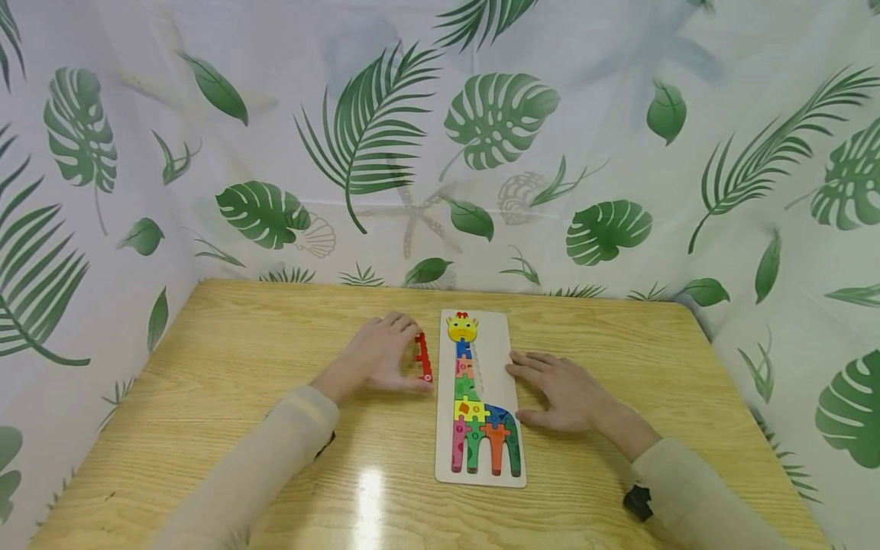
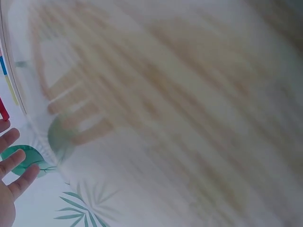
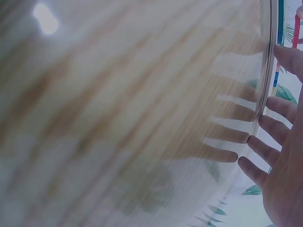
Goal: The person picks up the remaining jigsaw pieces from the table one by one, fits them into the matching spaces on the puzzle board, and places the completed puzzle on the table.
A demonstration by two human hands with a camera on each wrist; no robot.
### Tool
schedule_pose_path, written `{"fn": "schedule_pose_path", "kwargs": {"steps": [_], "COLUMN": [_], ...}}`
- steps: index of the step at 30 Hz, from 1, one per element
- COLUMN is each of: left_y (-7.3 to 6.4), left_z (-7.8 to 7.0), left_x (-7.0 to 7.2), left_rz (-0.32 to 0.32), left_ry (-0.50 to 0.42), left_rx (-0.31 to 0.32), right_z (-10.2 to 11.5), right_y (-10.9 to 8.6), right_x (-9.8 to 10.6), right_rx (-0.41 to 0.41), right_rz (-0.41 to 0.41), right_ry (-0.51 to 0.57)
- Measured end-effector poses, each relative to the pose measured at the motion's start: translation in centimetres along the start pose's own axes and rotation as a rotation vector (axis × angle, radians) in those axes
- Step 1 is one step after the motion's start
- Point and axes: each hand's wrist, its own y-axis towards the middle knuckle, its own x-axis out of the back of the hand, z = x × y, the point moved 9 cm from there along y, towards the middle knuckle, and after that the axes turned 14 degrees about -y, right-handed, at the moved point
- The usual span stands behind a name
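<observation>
A giraffe jigsaw puzzle (image 1: 474,412) in bright colours lies in a pale wooden board (image 1: 495,328), in the middle of the head view. Left of the board, my left hand (image 1: 385,355) pinches a long red toothed puzzle piece (image 1: 425,356) by its ends, between thumb and fingers. The piece's edge shows at the fingertips in the left wrist view. On the other side, my right hand (image 1: 560,389) has its fingers spread, fingertips and thumb at the board's right edge. A bare scalloped groove (image 1: 479,374) runs beside the giraffe's neck.
The wooden table (image 1: 289,321) carries the board and reflects light near its front. A white leaf-print cloth (image 1: 385,244) rises behind the table and along both sides. Both wrist views are mostly blurred tabletop with hand reflections.
</observation>
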Motion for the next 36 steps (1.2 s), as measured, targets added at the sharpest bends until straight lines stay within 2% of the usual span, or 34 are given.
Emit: {"fn": "schedule_pose_path", "kwargs": {"steps": [13,21,29,36], "left_y": [1.0,1.6,1.9,2.1], "left_z": [-1.5,-2.5,-3.0,-3.5], "left_x": [-0.2,-0.5,-0.7,-0.8], "left_rz": [0.003,0.025,0.012,0.013], "left_ry": [-0.022,0.003,-0.007,0.021], "left_rx": [0.001,-0.016,-0.032,-0.036], "right_z": [0.0,0.0,-0.1,-0.1], "right_y": [0.0,0.0,0.1,0.1], "right_x": [0.0,-0.1,-0.2,-0.2], "right_rx": [-0.006,-0.002,-0.007,-0.008], "right_rz": [0.021,0.018,0.017,0.008], "right_ry": [-0.003,-0.008,-0.012,-0.014]}}
